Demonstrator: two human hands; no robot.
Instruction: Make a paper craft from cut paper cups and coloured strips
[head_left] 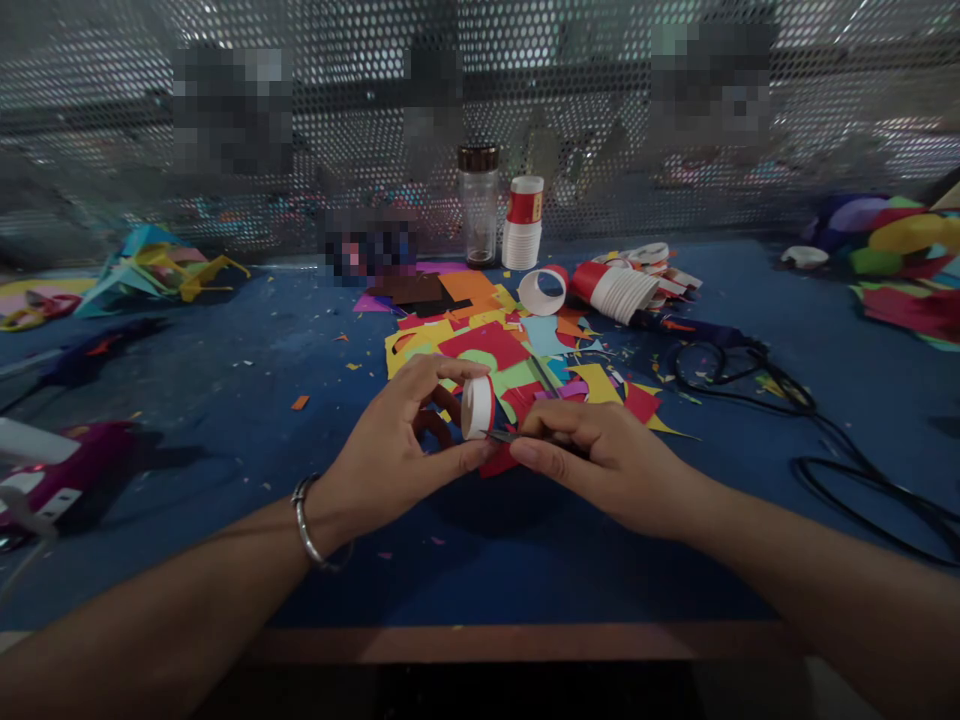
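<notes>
Far left on the blue table [562, 590], here's a pair of scissor handles [52, 308], with a heap of blue and yellow paper [154, 262] just to the right, and a magenta-and-white object [67, 465] at the near left. Now the left hand [390, 440], silver bracelet [302, 520] at the wrist: thumb below, fingers above, it's gripping a short white cup piece [475, 408], tilted on its side, red edge facing right, held above the near middle of the table. Behind it spread the coloured paper scraps [480, 345], a clear bottle [478, 210] standing beyond. Next, a dark pointed tool [504, 436], its tip right at the piece's lower edge, and the right hand [622, 460] closed around it! Farther back, an upright cup stack [523, 225]; nearer, a paper ring [531, 292] beside toppled cups [615, 290]. Then black cable [810, 400] loops away rightward, and bright paper [907, 240] piles up far right.
</notes>
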